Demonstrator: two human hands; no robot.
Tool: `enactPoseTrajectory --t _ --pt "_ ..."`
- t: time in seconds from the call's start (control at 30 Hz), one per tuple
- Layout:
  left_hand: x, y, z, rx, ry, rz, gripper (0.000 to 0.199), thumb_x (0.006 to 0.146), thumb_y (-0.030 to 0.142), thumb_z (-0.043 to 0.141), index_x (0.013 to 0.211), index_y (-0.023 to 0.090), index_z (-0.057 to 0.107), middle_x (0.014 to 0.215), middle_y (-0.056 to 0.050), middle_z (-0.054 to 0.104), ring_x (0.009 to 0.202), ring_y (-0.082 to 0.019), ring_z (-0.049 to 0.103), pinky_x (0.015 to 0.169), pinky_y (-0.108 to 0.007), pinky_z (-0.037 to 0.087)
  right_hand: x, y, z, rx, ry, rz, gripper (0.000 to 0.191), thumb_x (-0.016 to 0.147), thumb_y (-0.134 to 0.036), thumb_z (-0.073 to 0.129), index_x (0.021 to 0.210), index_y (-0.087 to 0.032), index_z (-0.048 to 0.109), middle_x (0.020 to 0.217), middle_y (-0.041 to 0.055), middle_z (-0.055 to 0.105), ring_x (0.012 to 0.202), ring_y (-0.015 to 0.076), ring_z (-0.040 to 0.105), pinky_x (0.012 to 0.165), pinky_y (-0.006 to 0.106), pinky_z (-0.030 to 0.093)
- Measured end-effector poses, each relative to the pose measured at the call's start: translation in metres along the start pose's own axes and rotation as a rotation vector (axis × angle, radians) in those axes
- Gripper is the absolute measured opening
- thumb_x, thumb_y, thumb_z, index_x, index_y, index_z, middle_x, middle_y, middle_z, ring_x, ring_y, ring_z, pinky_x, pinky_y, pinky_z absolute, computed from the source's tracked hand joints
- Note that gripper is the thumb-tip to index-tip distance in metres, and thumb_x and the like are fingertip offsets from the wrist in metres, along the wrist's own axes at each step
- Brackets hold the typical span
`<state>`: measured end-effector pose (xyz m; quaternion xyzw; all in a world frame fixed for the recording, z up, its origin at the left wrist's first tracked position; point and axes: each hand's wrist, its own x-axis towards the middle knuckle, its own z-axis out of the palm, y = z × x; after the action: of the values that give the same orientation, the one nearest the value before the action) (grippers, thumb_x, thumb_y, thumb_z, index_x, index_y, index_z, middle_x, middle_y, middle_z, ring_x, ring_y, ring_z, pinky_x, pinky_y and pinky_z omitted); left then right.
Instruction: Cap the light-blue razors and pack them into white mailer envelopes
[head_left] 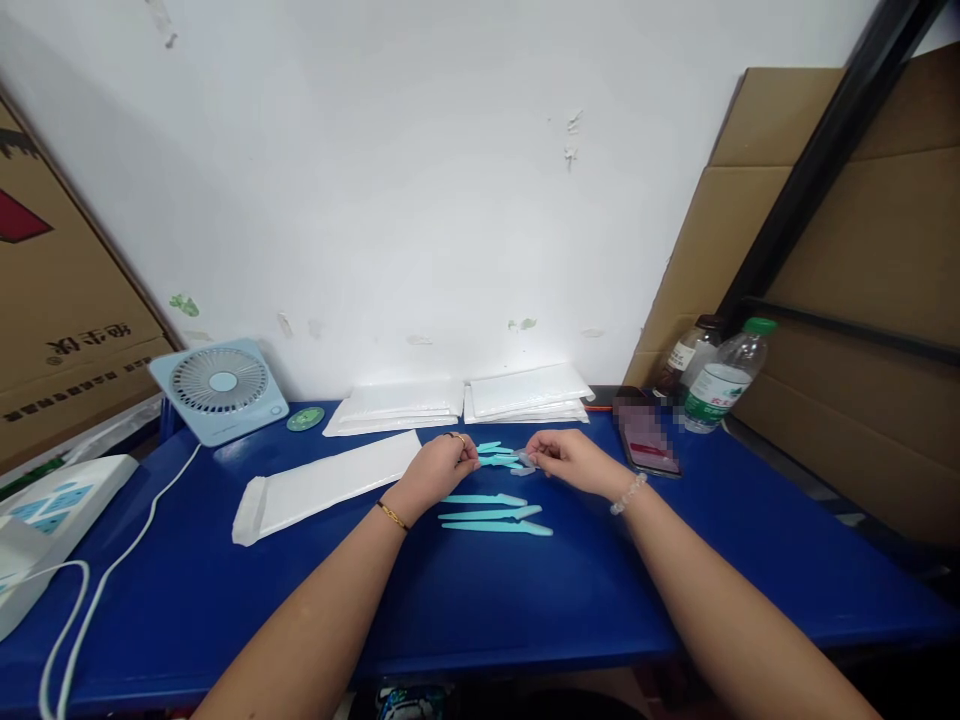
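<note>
Several turquoise eyebrow razors (496,459) with pale, clear-looking blade covers lie close together between my hands. My left hand (446,465) is closed, fingertips pinching the handle end of one of them. On the opposite side, my right hand (566,458) pinches at the pale covered end; its fingers hide exactly which razor they grip. Nearer to me, three more razors (491,514) rest side by side on the blue table (510,600), their covered ends pointing right. Left of my left hand lies a white padded mailer (330,487), its flap end toward me.
Two stacks of white mailers (397,405) stand against the wall. A blue fan (221,385), a green round disc (305,418) and a power strip (60,520) with white cables are on the left. A phone (649,440) and two bottles (720,385) stand right, beside cardboard (750,140).
</note>
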<state>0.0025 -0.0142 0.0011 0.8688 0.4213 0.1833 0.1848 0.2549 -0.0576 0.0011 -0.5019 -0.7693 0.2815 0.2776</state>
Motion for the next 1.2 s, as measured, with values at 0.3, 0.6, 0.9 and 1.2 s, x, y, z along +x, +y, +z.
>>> enactPoseTrajectory --t 0.3,0.6,0.9,1.2 --pt "-0.001 0.001 -0.002 0.0 0.023 0.037 0.012 0.082 0.031 0.054 0.082 0.021 0.059 0.082 -0.001 0.062 0.076 -0.016 0.057 0.064 -0.027 0.039 0.001 -0.005 0.004 0.049 0.016 0.006 0.022 0.087 -0.035 0.049 0.089 -0.018 0.063 0.072 0.0023 0.064 0.06 0.0129 0.058 0.056 0.024 0.044" --pt "-0.001 0.004 -0.002 -0.033 -0.008 0.045 0.014 0.081 0.034 0.055 0.083 0.021 0.061 0.082 -0.001 0.063 0.076 -0.016 0.057 0.063 -0.026 0.039 0.001 -0.009 0.011 0.092 -0.017 0.003 0.022 0.085 -0.035 0.052 0.092 -0.017 0.064 0.07 0.0016 0.064 0.059 0.0124 0.058 0.055 0.023 0.045" --pt "-0.002 0.01 -0.004 -0.074 -0.042 0.027 0.019 0.081 0.037 0.054 0.081 0.02 0.062 0.079 -0.002 0.062 0.07 -0.015 0.056 0.059 -0.025 0.038 0.0 -0.014 0.014 0.108 -0.009 0.005 0.022 0.085 -0.035 0.054 0.091 -0.017 0.065 0.067 0.0014 0.063 0.057 0.0124 0.059 0.052 0.022 0.043" --pt "-0.002 -0.002 -0.006 0.014 -0.04 0.021 0.023 0.078 0.038 0.059 0.093 0.021 0.063 0.085 -0.003 0.063 0.075 -0.018 0.059 0.063 -0.026 0.042 0.0 -0.002 0.004 -0.194 0.042 -0.091 0.014 0.08 -0.02 0.055 0.087 -0.018 0.067 0.08 0.0037 0.064 0.067 0.0135 0.057 0.061 0.023 0.042"
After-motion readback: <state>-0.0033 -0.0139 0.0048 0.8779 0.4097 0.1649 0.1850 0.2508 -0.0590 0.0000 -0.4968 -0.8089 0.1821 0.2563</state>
